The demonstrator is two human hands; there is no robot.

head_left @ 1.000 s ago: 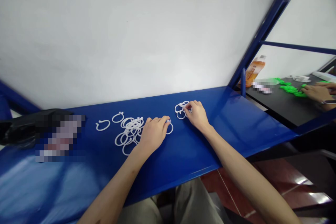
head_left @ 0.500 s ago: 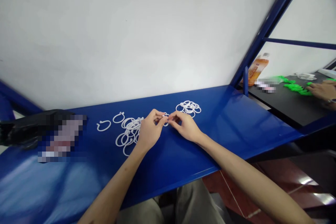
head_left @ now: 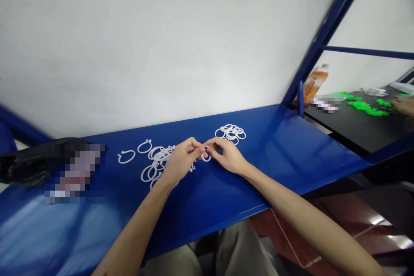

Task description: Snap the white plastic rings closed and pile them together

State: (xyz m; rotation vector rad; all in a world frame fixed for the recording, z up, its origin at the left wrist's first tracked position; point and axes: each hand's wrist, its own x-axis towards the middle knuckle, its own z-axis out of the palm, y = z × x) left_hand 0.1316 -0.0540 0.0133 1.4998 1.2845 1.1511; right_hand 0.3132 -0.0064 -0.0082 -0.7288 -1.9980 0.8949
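Note:
My left hand (head_left: 181,161) and my right hand (head_left: 226,155) meet over the blue shelf (head_left: 291,155), both pinching one small white plastic ring (head_left: 205,157) between their fingertips. Just left of my left hand lies a loose heap of white rings (head_left: 158,161). Two single open rings (head_left: 126,156) lie further left. A smaller tidy cluster of white rings (head_left: 230,133) sits beyond my right hand, near the wall.
A black object (head_left: 26,161) with a blurred patch lies at the shelf's left end. A blue frame post (head_left: 326,30) rises at the right. Past it, on a black table (head_left: 349,127), are an orange bottle (head_left: 313,85), green pieces (head_left: 365,106) and another person's hand (head_left: 404,104).
My right hand left the far ring cluster and came to meet my left hand. My left hand lifted a ring off the shelf, and both hands now pinch it.

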